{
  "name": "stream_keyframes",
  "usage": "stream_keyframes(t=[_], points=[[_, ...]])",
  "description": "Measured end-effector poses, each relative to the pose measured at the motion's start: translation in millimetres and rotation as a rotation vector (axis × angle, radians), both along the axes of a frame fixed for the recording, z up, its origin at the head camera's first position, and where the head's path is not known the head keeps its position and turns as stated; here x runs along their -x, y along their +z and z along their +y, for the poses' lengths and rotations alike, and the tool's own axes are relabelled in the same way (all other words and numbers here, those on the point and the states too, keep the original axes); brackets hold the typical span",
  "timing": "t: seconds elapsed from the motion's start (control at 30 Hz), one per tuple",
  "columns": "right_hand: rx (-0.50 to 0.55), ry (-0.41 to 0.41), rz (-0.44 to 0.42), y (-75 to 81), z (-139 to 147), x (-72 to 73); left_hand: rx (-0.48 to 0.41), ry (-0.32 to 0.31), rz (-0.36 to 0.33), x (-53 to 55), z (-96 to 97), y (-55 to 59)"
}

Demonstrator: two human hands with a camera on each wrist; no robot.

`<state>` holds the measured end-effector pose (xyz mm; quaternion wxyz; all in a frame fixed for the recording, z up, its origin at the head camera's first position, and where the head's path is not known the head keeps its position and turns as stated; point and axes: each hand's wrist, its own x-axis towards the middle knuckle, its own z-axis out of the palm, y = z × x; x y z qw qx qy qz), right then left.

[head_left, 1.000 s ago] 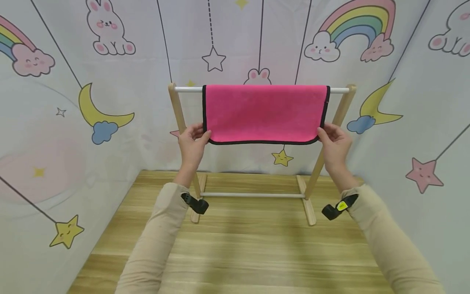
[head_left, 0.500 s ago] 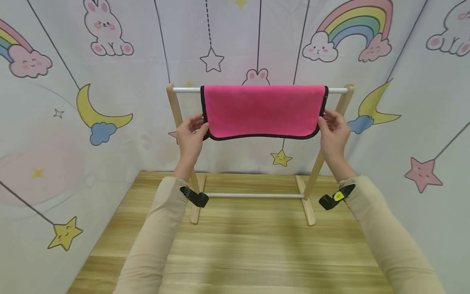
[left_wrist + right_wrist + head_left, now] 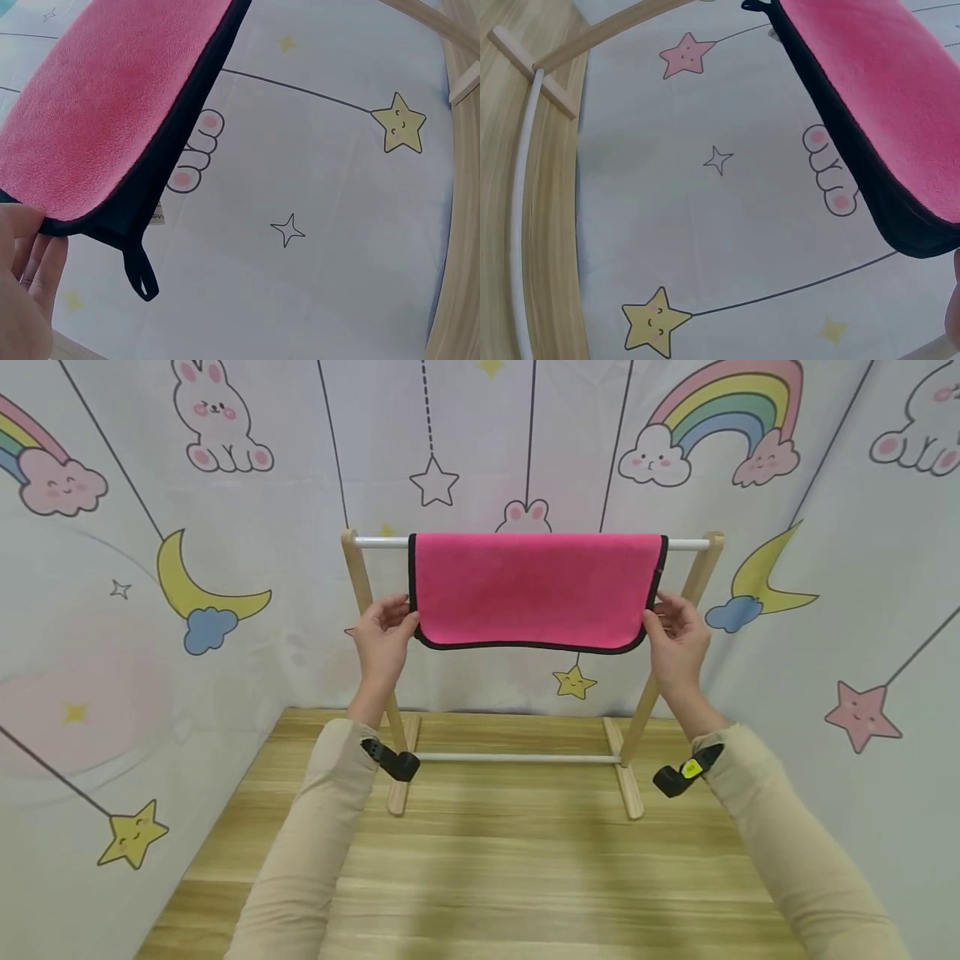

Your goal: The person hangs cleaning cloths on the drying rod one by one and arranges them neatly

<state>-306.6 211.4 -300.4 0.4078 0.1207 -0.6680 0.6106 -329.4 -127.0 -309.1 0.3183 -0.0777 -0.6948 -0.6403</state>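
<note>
A pink towel (image 3: 536,589) with black edging hangs folded over the white top bar (image 3: 382,542) of a wooden rack. At its lower left edge my left hand (image 3: 382,639) pinches the border between thumb and fingers. My right hand (image 3: 678,643) does the same at the lower right edge. Up close in the left wrist view, a black hanging loop (image 3: 141,274) dangles from the towel's edge near the left hand, and part of a small label (image 3: 157,215) shows behind. Only a sliver of the right hand (image 3: 954,315) appears in the right wrist view.
The rack's wooden legs (image 3: 694,581) slant down to feet (image 3: 632,789) on a wood-grain surface (image 3: 517,877). A white lower rod (image 3: 517,758) joins them. Printed cloth (image 3: 247,677) with rabbits, stars and rainbows closes in the back and both sides.
Both hands and the towel's lower edge rose slightly, then came down a little. The left hand has shifted slightly left. Both hands keep hold of the towel, which stays over the bar.
</note>
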Motion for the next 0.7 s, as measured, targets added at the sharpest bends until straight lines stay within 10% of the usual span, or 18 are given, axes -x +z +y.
stream_keyframes(t=[0.7], points=[[-0.089,-0.048,-0.074,-10.1,20,4.5,0.19,-0.017,-0.032,-7.2,-12.5,-10.4]])
